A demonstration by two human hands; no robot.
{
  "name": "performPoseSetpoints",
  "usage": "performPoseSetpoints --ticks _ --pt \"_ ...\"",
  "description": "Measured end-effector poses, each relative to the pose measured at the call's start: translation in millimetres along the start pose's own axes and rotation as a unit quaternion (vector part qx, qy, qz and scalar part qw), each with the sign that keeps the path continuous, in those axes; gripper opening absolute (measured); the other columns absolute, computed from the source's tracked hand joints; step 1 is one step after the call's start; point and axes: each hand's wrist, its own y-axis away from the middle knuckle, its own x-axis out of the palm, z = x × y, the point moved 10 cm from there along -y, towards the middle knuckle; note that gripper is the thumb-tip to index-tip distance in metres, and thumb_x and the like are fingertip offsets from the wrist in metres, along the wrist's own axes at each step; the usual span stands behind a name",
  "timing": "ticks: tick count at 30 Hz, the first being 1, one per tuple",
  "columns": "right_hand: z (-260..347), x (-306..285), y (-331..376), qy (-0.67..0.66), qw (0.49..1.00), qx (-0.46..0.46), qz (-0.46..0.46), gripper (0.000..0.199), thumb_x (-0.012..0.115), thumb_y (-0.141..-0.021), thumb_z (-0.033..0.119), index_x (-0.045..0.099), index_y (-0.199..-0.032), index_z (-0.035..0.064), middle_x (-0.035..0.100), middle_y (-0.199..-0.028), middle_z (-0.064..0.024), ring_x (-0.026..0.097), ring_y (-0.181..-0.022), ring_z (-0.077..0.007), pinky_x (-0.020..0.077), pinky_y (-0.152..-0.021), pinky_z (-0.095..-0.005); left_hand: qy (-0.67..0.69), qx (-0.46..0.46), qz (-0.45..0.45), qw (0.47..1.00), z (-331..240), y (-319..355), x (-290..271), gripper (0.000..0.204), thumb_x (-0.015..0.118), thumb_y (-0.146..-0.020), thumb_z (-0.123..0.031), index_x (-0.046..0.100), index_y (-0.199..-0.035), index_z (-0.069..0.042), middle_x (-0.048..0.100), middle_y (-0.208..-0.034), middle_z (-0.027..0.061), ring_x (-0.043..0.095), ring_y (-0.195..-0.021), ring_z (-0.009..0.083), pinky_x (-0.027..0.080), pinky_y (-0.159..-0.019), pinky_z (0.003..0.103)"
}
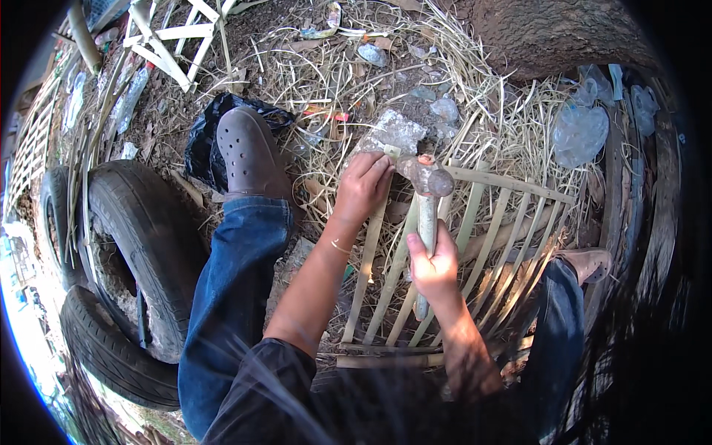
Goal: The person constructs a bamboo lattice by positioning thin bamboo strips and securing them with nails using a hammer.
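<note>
My right hand (436,271) is wrapped round the pale handle of a hammer (426,222). The hammer's rusty metal head is raised over the far left corner of a slatted bamboo panel (475,233). At that corner my left hand (365,185) is closed on the end of a bamboo slat, close beside the hammer head. A pale bit of the slat pokes out past the fingertips; whether a nail is pinched there is hidden. Under the corner lies a rough grey stone block (398,132). The panel's slats spread toward me between my legs.
Old tyres (137,222) are stacked at the left. A tree trunk (564,37) rises at the far right. Bamboo shavings (289,89), plastic bags (580,133) and plastic bottles (133,93) litter the ground. Another bamboo frame (178,33) lies at the far left.
</note>
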Motion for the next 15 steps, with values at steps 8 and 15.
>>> performPoseSetpoints --ticks 8,15 --pt "33 -1 -5 0.109 0.993 -0.018 0.033 0.019 0.065 -0.092 0.018 0.056 -0.097 0.0017 0.06 -0.065 -0.0123 0.059 -0.057 -0.021 0.0469 -0.056 -0.0351 -0.01 0.005 0.01 1.0 -1 0 3 0.02 0.072 -0.077 0.0 0.064 -0.095 0.001 0.065 -0.096 0.0144 0.064 -0.086 0.0315 0.053 -0.076 0.039" --pt "32 2 -8 0.137 0.99 0.014 0.031 0.017 0.062 -0.093 0.017 0.056 -0.097 0.0013 0.058 -0.065 -0.0091 0.057 -0.057 -0.0171 0.0444 -0.055 -0.0361 -0.005 -0.002 0.001 1.0 3 4 0 0.019 0.073 -0.077 -0.001 0.065 -0.094 0.001 0.066 -0.095 0.0126 0.063 -0.086 0.0306 0.052 -0.076 0.039"
